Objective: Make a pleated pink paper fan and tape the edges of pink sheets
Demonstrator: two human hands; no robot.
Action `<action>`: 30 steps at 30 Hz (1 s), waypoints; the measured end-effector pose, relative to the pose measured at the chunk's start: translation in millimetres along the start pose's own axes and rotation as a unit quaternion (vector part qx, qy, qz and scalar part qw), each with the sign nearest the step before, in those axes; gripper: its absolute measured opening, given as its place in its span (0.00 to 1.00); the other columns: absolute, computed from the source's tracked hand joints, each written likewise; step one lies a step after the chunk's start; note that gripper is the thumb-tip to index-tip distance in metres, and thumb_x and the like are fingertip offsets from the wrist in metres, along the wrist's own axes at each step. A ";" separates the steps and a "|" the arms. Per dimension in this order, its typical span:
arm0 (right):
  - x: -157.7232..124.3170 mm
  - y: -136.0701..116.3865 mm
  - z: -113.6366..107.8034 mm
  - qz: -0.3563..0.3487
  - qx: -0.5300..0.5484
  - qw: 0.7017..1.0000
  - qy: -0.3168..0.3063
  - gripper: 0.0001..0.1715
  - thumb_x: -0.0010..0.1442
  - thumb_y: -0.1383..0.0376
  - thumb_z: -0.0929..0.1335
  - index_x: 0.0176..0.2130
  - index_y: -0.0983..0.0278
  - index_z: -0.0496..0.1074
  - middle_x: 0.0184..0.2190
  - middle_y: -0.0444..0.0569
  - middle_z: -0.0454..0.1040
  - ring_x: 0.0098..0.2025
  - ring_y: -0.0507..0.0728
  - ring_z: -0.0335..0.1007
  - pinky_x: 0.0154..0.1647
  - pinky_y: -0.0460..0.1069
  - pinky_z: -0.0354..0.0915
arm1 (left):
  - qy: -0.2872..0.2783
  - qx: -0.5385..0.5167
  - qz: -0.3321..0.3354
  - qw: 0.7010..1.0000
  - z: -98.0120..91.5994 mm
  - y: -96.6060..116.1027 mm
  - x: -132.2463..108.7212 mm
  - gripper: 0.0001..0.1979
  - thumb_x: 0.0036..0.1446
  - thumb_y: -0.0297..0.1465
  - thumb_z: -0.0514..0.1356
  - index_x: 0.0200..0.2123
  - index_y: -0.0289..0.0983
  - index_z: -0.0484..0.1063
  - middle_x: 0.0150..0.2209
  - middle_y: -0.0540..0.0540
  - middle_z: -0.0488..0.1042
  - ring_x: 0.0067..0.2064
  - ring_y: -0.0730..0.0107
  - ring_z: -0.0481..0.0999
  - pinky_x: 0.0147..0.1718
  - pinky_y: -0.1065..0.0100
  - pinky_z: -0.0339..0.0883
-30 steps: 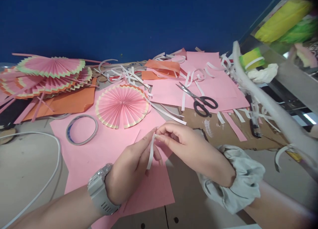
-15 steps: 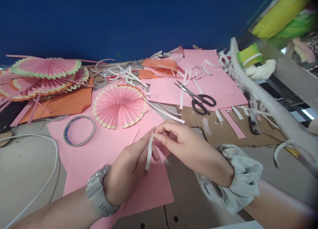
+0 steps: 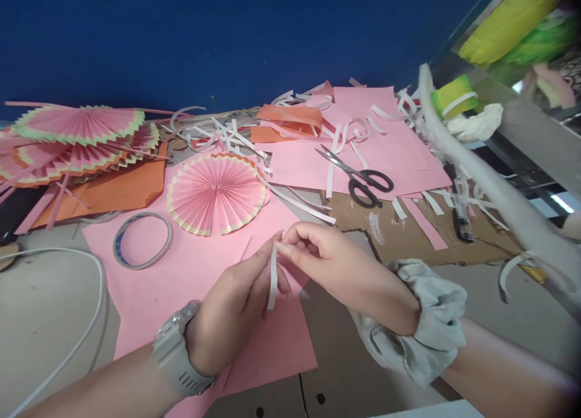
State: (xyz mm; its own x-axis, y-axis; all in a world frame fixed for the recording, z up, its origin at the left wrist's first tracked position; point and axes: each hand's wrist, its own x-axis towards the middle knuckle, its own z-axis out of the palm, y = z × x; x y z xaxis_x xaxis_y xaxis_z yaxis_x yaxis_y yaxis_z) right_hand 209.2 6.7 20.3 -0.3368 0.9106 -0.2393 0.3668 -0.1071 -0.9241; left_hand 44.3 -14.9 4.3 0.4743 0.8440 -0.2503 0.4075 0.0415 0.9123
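Note:
Both hands meet above a pink paper sheet (image 3: 177, 309). My left hand (image 3: 240, 306), with a grey watch on its wrist, is closed on the upper end of a narrow white strip (image 3: 273, 282). From the other side, my right hand (image 3: 318, 248) pinches that same end between thumb and forefinger. The strip's lower part hangs free between the hands; its top is hidden by the fingertips. Just beyond lies a pleated pink paper fan (image 3: 216, 194) with a cream edge. A roll of tape (image 3: 118, 248) rests left of my left hand.
Black-handled scissors (image 3: 358, 175) lie on pink paper at the right, near a brown cardboard sheet (image 3: 408, 248) and a box cutter (image 3: 463, 224). More pleated fans (image 3: 86, 127) are piled at the left. White paper scraps (image 3: 227, 133) line the back. A white cable (image 3: 97, 297) curves at left.
Both hands keep their hold on the strip, with only a slight shift of the fingers. The whole view has moved a little, so things sit slightly further left.

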 end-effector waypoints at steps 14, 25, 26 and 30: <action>-1.2 -4.0 -6.7 0.001 -0.047 0.999 0.018 0.13 0.61 0.60 0.62 0.27 0.62 0.63 0.26 0.40 0.67 0.29 0.50 0.62 0.30 0.45 0.58 | -0.022 -0.154 0.012 0.988 -1.3 -2.6 1.1 0.13 0.65 0.31 0.45 0.40 0.39 0.68 0.26 0.51 0.69 0.23 0.77 0.64 0.24 0.74 0.61; -6.4 -9.5 -12.4 -0.029 -0.045 0.998 -0.029 0.17 0.63 0.58 0.59 0.27 0.61 0.64 0.25 0.40 0.68 0.28 0.49 0.64 0.30 0.46 0.58 | -0.061 -0.272 0.036 0.960 4.5 -10.8 1.9 0.27 0.65 0.32 0.46 0.64 0.41 0.38 0.30 0.47 0.74 0.23 0.76 0.65 0.22 0.75 0.63; -5.8 -9.4 -11.3 -0.031 -0.047 0.998 -0.036 0.15 0.63 0.59 0.60 0.27 0.61 0.65 0.25 0.40 0.69 0.28 0.49 0.64 0.30 0.45 0.58 | -0.056 -0.254 0.037 0.965 4.5 -10.5 2.1 0.27 0.65 0.32 0.46 0.64 0.40 0.39 0.30 0.47 0.74 0.23 0.76 0.65 0.23 0.75 0.63; -2.1 -8.9 -11.8 -0.048 -0.102 0.993 -0.022 0.13 0.63 0.63 0.60 0.28 0.62 0.68 0.29 0.40 0.71 0.32 0.49 0.65 0.33 0.45 0.58 | -0.058 -0.225 0.042 0.972 3.7 -10.6 1.6 0.25 0.65 0.29 0.45 0.63 0.39 0.41 0.30 0.48 0.74 0.23 0.77 0.64 0.24 0.76 0.62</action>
State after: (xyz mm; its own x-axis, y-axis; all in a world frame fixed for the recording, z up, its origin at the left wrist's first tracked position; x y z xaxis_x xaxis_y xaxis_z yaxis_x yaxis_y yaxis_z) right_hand 217.0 10.4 32.6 -0.4138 0.8944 -0.1698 0.4976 0.0660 -0.8649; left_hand 43.6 -15.9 -7.0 0.5868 0.7894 -0.1802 -0.0058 0.2266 0.9740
